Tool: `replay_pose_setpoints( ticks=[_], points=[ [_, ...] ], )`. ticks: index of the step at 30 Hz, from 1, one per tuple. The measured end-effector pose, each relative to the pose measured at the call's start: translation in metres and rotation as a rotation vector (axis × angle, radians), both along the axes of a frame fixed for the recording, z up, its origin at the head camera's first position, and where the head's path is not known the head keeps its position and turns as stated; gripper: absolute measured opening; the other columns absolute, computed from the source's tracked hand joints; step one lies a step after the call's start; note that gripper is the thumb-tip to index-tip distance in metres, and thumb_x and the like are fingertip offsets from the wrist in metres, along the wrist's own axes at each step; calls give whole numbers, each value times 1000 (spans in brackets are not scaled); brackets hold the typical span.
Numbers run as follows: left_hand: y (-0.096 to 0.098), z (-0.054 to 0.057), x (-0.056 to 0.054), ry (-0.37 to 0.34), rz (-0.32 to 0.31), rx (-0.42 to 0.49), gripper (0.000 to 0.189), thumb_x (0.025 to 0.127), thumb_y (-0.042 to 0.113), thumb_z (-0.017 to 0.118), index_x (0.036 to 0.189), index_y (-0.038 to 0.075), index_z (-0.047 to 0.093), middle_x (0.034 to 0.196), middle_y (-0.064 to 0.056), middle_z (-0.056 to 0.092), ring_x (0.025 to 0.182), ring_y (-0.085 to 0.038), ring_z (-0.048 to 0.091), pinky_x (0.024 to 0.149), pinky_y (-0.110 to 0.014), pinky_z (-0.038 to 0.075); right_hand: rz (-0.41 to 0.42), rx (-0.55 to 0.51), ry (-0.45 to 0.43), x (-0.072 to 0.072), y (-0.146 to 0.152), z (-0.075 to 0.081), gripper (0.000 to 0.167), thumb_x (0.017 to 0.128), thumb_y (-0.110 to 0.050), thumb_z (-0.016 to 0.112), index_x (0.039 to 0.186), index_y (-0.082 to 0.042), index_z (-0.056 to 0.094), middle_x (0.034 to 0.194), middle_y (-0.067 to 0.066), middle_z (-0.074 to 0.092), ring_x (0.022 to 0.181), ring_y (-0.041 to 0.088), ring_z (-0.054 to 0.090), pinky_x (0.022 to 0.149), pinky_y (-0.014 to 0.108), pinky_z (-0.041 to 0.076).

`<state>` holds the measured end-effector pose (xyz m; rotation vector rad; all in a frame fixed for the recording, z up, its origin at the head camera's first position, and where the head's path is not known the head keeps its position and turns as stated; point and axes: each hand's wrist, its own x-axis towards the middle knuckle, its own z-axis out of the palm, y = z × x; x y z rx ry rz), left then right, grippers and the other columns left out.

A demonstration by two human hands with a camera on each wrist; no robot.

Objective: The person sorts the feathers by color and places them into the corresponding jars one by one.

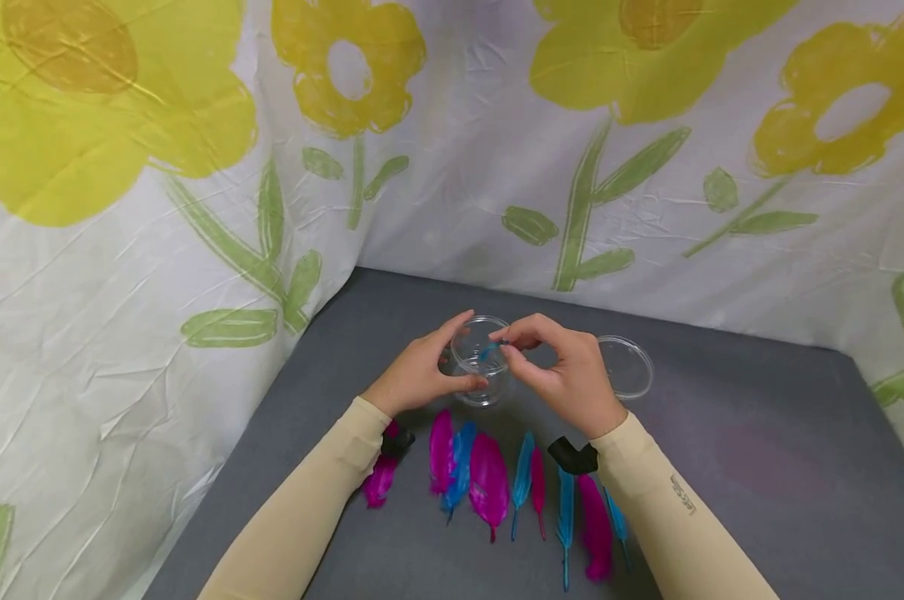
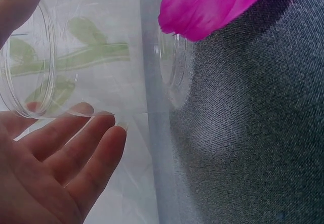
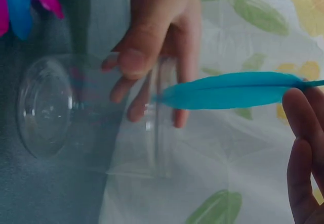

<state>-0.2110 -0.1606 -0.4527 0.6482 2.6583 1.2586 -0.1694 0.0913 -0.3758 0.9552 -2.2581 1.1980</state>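
A clear plastic jar [image 1: 478,367], its mouth uncovered, stands on the grey cloth. My left hand [image 1: 422,367] holds it near the rim, thumb on one side and fingers on the other. Between the thumb and fingers of my right hand [image 1: 564,371] a turquoise feather [image 3: 228,90] is pinched by its quill. The feather's soft tip points down at the jar's mouth and overlaps the rim in the right wrist view. In the left wrist view the jar's wall shows, with my fingers [image 2: 96,158] along its side.
A clear round lid [image 1: 631,367] lies right of the jar, partly behind my right hand. Nearer to me is a row of magenta and blue feathers [image 1: 489,483], some partly hidden by my forearms. A flowered white curtain [image 1: 452,167] hangs behind the table.
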Motion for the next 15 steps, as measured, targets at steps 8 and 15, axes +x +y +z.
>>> replay_pose_setpoints(
  ticks=[8, 15],
  points=[
    [0, -2, 1, 17, 2, 1, 106, 88, 61, 85, 172, 39, 24, 167, -3, 51, 144, -29, 60, 112, -52, 56, -17, 14, -9, -8, -3, -12, 18, 99, -7, 77, 113, -19, 76, 108, -4, 83, 88, 10, 78, 77, 36, 63],
    [-2, -4, -1, 14, 3, 7, 106, 88, 60, 85, 172, 40, 22, 167, -1, 50, 144, -28, 60, 113, -50, 56, -21, 59, -9, -12, -6, -18, 19, 100, -6, 77, 115, -17, 76, 104, -4, 81, 89, 12, 77, 81, 38, 65]
  ],
)
